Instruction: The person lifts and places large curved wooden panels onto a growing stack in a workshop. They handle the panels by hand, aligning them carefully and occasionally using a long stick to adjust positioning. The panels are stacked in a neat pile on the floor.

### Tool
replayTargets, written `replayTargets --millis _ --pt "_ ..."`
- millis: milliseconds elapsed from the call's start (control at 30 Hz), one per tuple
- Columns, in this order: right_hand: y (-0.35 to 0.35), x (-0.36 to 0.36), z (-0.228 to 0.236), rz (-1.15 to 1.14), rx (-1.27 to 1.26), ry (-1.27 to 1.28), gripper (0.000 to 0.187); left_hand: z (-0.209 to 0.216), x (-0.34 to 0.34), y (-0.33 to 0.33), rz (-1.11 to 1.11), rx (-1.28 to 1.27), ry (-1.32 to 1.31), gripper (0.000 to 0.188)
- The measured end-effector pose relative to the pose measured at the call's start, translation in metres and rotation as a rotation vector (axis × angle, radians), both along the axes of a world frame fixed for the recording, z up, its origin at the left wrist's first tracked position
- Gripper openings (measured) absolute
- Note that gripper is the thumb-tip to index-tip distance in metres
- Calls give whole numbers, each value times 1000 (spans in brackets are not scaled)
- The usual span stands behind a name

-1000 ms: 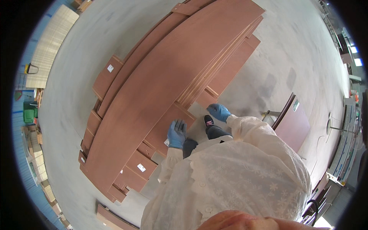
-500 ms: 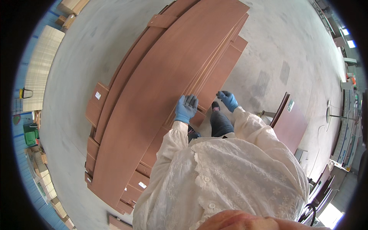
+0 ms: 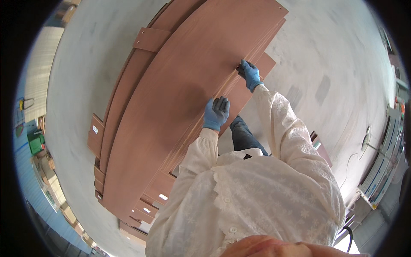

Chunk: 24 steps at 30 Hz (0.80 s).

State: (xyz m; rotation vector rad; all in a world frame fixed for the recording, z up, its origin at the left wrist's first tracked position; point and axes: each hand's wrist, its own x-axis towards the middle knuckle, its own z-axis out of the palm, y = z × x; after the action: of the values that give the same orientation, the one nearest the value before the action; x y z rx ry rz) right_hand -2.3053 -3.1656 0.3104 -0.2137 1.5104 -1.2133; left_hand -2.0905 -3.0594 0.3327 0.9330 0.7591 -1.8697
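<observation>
A long reddish-brown panel lies on top of a stack of similar boards, running diagonally from lower left to upper right. Both my hands wear blue gloves with grey palms. My left hand rests palm up at the panel's near right edge, its fingers half bent and nothing visible in it. Farther along that edge, my right hand has its fingers drawn together, the tips over the panel's rim. Whatever those fingers hold, if anything, is hidden. Thin layered board edges show between the two hands.
Smaller brown boards stick out at the stack's left side, some with white labels. A lower brown board projects on the right. Pale stacked sheets stand by the far left wall. On the right is a floor stand with a cable.
My right hand has moved forward from beside the stack to the panel's edge. My left hand has shifted slightly right and forward, its fingers now more bent. The view has shifted.
</observation>
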Motion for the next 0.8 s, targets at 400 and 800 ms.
replayTargets --millis 400,800 --pt "-41 -17 -9 20 175 -348 13 -1 -51 -61 282 106 13 44" --pt "-45 -37 0 558 -295 133 41 30 -52 -90 356 15 -85 48"
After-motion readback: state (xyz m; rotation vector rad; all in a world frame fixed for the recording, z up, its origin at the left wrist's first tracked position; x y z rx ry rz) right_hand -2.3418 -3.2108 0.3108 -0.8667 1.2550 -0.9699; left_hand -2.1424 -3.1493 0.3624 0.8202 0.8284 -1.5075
